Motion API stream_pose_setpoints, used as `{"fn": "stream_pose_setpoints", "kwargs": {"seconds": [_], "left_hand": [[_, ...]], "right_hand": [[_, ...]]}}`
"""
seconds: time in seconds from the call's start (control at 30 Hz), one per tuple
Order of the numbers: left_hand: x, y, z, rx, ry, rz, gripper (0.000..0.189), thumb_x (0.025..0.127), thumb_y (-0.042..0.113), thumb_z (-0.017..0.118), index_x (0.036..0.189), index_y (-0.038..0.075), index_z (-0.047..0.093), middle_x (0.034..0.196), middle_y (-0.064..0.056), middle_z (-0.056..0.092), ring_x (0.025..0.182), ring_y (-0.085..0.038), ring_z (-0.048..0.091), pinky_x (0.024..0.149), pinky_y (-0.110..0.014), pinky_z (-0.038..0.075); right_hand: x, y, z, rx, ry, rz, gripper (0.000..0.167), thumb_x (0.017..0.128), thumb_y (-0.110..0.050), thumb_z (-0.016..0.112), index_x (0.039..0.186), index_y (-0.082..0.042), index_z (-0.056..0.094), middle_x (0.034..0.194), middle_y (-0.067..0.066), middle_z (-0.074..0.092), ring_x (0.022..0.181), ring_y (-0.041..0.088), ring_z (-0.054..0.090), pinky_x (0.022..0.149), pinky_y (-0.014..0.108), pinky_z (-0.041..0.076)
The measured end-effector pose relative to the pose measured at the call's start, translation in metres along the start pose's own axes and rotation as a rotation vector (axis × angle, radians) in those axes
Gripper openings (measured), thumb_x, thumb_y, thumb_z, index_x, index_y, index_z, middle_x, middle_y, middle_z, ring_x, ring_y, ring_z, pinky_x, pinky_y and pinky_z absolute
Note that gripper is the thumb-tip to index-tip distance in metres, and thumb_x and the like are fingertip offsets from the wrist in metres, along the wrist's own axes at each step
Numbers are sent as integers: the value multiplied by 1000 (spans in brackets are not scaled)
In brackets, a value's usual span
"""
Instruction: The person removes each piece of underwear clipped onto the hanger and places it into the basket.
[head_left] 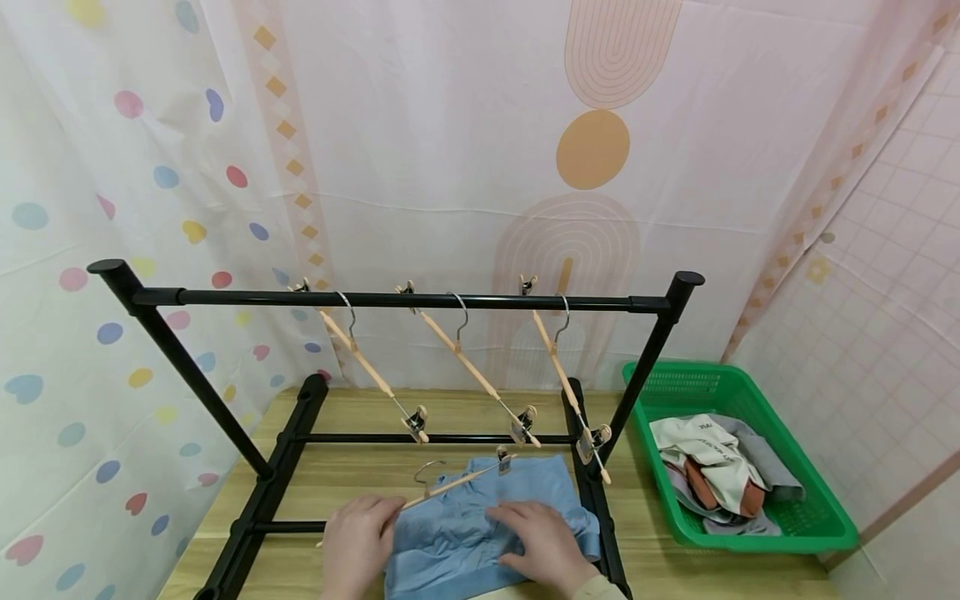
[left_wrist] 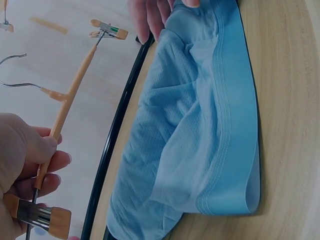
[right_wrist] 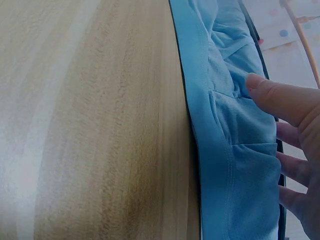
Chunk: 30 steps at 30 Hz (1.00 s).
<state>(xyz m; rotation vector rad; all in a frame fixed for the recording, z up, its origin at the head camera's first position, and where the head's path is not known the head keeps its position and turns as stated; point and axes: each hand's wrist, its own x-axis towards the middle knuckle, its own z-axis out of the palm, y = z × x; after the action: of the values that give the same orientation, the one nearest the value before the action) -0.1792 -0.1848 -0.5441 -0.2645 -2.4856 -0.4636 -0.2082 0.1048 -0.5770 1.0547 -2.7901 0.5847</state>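
Light-blue shorts with a wide smooth waistband lie rumpled on the wooden table, the band toward me. My left hand grips a wooden clip hanger near one end, thumb on one side and fingers curled behind the bar. One clip sits by that hand; the other clip is at the far end. In the head view the hanger overlaps the shorts' far part. My right hand is over the right part of the shorts, fingers spread and loosely extended, thumb tip right at the cloth.
A black rack stands across the table, with three wooden clip hangers on its top bar. To the right is a green basket holding folded clothes. A patterned curtain hangs behind.
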Motion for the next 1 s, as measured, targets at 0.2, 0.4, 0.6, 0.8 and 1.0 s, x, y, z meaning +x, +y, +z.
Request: {"fn": "stream_pose_setpoints", "kwargs": {"seconds": [0.2,0.4,0.6,0.8,1.0], "left_hand": [[-2,-1,-2,0,-58,-32,21,71,1,83,87,15,79,77,0,70,74,-24,66,62,-49,49],[-3,-3,-3,15,-64,-42,22,71,2,84,88,15,79,78,-1,70,75,-25,66,63,-49,50],[-5,-7,-3,22,-56,-57,23,69,1,84,88,14,80,78,-1,71,73,-25,67,61,-47,49],[-6,-9,-2,22,-68,-62,22,70,2,84,88,14,79,78,-1,71,72,-24,66,61,-48,49],[-10,-14,-3,12,-44,-63,24,68,1,85,86,16,79,77,1,70,72,-23,66,61,-47,48]], "right_hand": [[-1,0,0,-4,-2,10,66,79,-31,85,139,-22,58,130,-1,63,113,21,61,92,45,50],[-2,1,3,-11,3,26,62,82,-24,83,139,-24,59,127,-2,64,110,22,63,88,44,52],[-1,4,9,-41,65,9,52,84,-15,80,132,-25,64,120,-5,68,102,17,65,81,37,54],[-1,8,13,-49,107,17,44,85,-10,78,125,-28,70,112,-9,70,96,14,66,75,32,55],[1,10,16,-41,119,33,39,86,-12,76,120,-29,72,106,-11,71,93,11,66,74,29,55]]}}
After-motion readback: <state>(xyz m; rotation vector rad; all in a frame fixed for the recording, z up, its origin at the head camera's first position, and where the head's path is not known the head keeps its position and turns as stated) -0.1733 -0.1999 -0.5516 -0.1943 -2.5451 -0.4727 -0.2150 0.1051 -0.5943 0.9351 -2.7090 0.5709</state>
